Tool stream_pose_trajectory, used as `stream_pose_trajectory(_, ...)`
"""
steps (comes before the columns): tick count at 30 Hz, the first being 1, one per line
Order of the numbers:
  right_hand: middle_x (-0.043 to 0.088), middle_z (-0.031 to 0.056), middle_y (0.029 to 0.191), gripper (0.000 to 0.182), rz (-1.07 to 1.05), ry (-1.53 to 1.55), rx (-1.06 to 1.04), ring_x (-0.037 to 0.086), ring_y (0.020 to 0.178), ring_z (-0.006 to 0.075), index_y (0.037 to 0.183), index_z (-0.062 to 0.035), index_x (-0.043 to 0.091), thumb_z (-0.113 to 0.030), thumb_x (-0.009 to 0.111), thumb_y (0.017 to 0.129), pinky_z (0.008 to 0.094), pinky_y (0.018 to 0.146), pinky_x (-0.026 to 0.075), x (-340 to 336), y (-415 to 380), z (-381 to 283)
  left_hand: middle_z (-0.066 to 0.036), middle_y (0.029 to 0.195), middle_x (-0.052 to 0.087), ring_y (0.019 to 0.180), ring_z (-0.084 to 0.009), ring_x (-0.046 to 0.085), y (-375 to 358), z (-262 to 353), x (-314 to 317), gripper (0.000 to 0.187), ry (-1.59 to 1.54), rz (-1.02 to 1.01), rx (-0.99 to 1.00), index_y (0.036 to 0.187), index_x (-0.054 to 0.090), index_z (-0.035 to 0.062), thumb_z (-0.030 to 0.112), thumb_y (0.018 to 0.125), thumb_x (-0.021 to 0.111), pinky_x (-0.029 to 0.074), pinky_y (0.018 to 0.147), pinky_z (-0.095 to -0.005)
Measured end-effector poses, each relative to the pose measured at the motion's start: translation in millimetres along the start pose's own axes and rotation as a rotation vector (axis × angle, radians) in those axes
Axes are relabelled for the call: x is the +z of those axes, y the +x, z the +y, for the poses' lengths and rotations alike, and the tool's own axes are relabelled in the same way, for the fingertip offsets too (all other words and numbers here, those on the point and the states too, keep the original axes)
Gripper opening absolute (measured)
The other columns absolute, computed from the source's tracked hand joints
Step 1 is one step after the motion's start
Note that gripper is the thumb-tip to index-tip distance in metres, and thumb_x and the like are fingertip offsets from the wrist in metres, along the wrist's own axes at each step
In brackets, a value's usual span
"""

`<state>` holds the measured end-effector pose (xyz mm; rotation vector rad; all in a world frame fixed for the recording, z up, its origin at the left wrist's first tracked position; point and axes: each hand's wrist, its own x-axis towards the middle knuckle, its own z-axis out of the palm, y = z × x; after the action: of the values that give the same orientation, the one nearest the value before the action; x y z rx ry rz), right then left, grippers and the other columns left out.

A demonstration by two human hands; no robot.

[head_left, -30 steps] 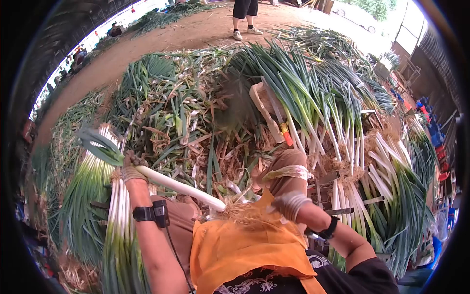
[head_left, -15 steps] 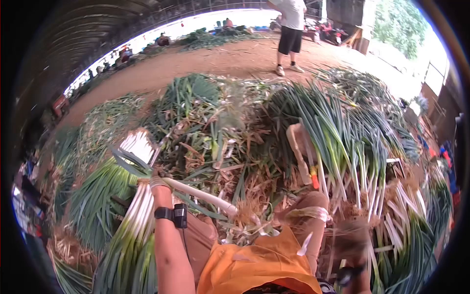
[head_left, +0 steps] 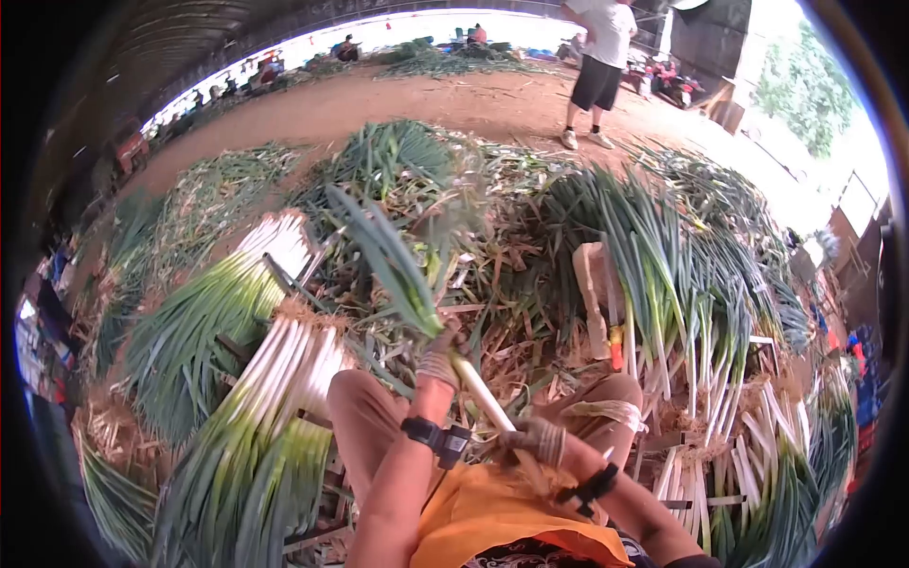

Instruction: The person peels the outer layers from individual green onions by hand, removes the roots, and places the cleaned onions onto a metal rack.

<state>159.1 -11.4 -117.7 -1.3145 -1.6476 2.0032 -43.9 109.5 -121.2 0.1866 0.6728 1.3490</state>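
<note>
A long green onion with a white stalk slants across my lap, its green leaves pointing up and away. My left hand, in a pale glove, is wrapped round the stalk just below the leaves. Near the root end, my right hand, also gloved, grips the same stalk above the orange apron. To the left lie bundles of onions with white stalks and roots side by side. Another leafy pile is on the right.
Loose leaves and trimmings cover the ground ahead. A pale block stands near my right knee. More onions lie at the lower right. A person stands on the dirt floor; others sit far off.
My right hand has come from the lower right onto the stalk's lower part. My left hand has moved right, and the onion's leaves now point upward. The view has shifted slightly.
</note>
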Motion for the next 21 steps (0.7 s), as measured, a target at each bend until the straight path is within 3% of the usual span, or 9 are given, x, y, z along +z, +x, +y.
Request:
stream_pose_trajectory(2, 0.058, 0.0057, 0.076, 0.049, -0.173, 0.471, -0.036, 0.057, 0.059, 0.0107, 0.118, 0.0046, 0.047, -0.025, 0.061, 0.082, 0.023, 0.056, 0.048, 22.1, -27.9, -12.0, -0.003, 0.067, 0.054, 0.057, -0.016, 0.052, -0.4, -1.0, -6.8, 0.018, -0.075, -0.128, 0.014, 0.09, 0.055, 0.009, 0.025, 0.083, 0.059, 0.047, 0.053, -0.0323)
stream_pose_trajectory(5, 0.054, 0.0047, 0.064, 0.035, -0.008, 0.274, 0.051, 0.052, 0.046, 0.0106, 0.109, 0.0028, 0.051, -0.021, 0.056, 0.084, 0.0216, 0.045, 0.043, 33.7, -81.0, -56.6, -0.01, 0.08, 0.059, 0.068, -0.0224, 0.058, -14.3, 31.4, 5.4, 0.032, -0.198, -0.203, 0.129, 0.102, 0.053, 0.0014, 0.027, 0.084, 0.056, 0.051, 0.065, -0.037)
stream_pose_trajectory(7, 0.054, 0.003, 0.064, 0.035, -0.02, 0.181, 0.177, 0.053, 0.05, 0.0101, 0.11, 0.0009, 0.052, -0.021, 0.057, 0.084, 0.0216, 0.047, 0.043, 29.5, -106.0, -52.7, -0.012, 0.086, 0.06, 0.075, -0.0244, 0.059, -21.9, 53.5, 15.6, 0.037, -0.259, -0.198, 0.206, 0.105, 0.052, 0.001, 0.03, 0.083, 0.058, 0.052, 0.07, -0.0387)
stream_pose_trajectory(14, 0.058, -0.0018, 0.069, 0.033, 0.048, -0.214, 0.155, 0.055, 0.061, 0.0044, 0.108, -0.006, 0.054, -0.022, 0.063, 0.08, 0.0225, 0.052, 0.045, -0.9, -104.2, -26.8, -0.015, 0.108, 0.055, 0.091, -0.026, 0.057, -51.3, 146.3, 22.1, 0.058, -0.257, -0.429, 0.383, 0.119, 0.045, 0.0014, 0.035, 0.076, 0.065, 0.049, 0.081, -0.0401)
stream_pose_trajectory(16, 0.063, 0.003, 0.074, 0.036, 0.061, -0.449, 0.051, 0.059, 0.062, 0.01, 0.11, -0.0086, 0.054, -0.022, 0.065, 0.078, 0.0248, 0.054, 0.048, -7.0, -79.9, -54.3, -0.015, 0.115, 0.052, 0.094, -0.0257, 0.057, -64.5, 189.0, 7.7, 0.061, -0.123, -0.458, 0.502, 0.123, 0.042, 0.0018, 0.034, 0.076, 0.066, 0.049, 0.083, -0.0404)
stream_pose_trajectory(18, 0.064, 0.0091, 0.08, 0.04, 0.109, -0.826, -0.462, 0.061, 0.063, 0.0195, 0.113, -0.0116, 0.053, -0.023, 0.065, 0.077, 0.0288, 0.055, 0.05, -12.7, -42.9, -69.1, -0.017, 0.12, 0.05, 0.098, -0.0265, 0.056, -107.3, 236.6, -2.9, 0.063, 0.02, -0.526, 0.714, 0.124, 0.041, 0.0015, 0.033, 0.076, 0.066, 0.049, 0.084, -0.0408)
stream_pose_trajectory(19, 0.063, 0.0103, 0.078, 0.038, 0.173, -0.814, -0.544, 0.062, 0.065, 0.0224, 0.11, -0.0111, 0.055, -0.021, 0.067, 0.076, 0.0303, 0.056, 0.049, -9.2, -22.3, -78.3, -0.02, 0.122, 0.048, 0.102, -0.0277, 0.055, -138.0, 260.4, 1.1, 0.063, -0.053, -0.799, 0.664, 0.127, 0.038, 0.0007, 0.032, 0.079, 0.063, 0.048, 0.085, -0.0438)
stream_pose_trajectory(20, 0.062, 0.0114, 0.076, 0.035, 0.236, -0.795, -0.62, 0.062, 0.067, 0.0253, 0.107, -0.0107, 0.057, -0.018, 0.068, 0.075, 0.0319, 0.057, 0.049, -0.1, -3.6, -90.4, -0.021, 0.123, 0.047, 0.104, -0.0285, 0.055, -166.4, 281.6, -5.3, 0.056, -0.112, -0.858, 0.708, 0.125, 0.039, 0.0001, 0.032, 0.083, 0.057, 0.047, 0.085, -0.0471)
stream_pose_trajectory(21, 0.062, 0.0103, 0.077, 0.034, 0.268, -0.865, -0.699, 0.061, 0.067, 0.0255, 0.105, -0.0122, 0.057, -0.02, 0.068, 0.074, 0.034, 0.057, 0.048, 9.1, 13.7, -109.3, -0.021, 0.123, 0.046, 0.107, -0.0292, 0.053, -206.5, 289.6, -8.1, 0.051, -0.278, -0.989, 0.393, 0.121, 0.042, -0.0003, 0.033, 0.084, 0.055, 0.045, 0.088, -0.0484)
